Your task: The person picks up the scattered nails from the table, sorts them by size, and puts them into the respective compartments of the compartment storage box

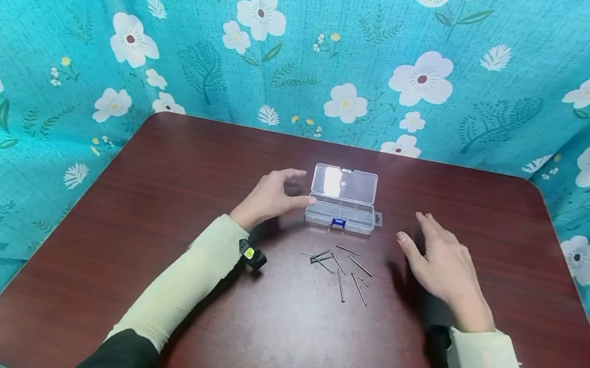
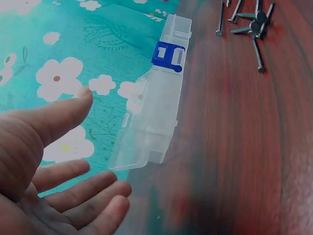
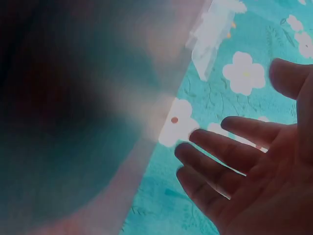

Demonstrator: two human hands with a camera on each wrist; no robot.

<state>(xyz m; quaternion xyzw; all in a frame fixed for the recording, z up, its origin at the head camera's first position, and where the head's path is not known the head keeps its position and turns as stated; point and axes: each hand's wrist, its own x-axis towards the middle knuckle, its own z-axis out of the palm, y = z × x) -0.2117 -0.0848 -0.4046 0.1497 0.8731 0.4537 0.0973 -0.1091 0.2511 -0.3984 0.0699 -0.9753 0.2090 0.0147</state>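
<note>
A clear plastic compartment box (image 1: 340, 210) stands on the table with its lid raised; its blue latch (image 1: 338, 223) faces the front. My left hand (image 1: 271, 196) is at the box's left side, fingers spread and holding nothing. In the left wrist view a gap shows between that hand (image 2: 63, 171) and the box (image 2: 159, 100). Several loose metal nails (image 1: 360, 266) lie scattered in front of the box. To the right of the nails, my right hand (image 1: 443, 266) hovers over the table with relaxed fingers and nothing in it.
The dark reddish-brown table (image 1: 155, 221) has rounded far corners. Behind it and at its sides hangs a turquoise flowered cloth (image 1: 312, 56). A small black device (image 1: 252, 254) sits at the left wrist.
</note>
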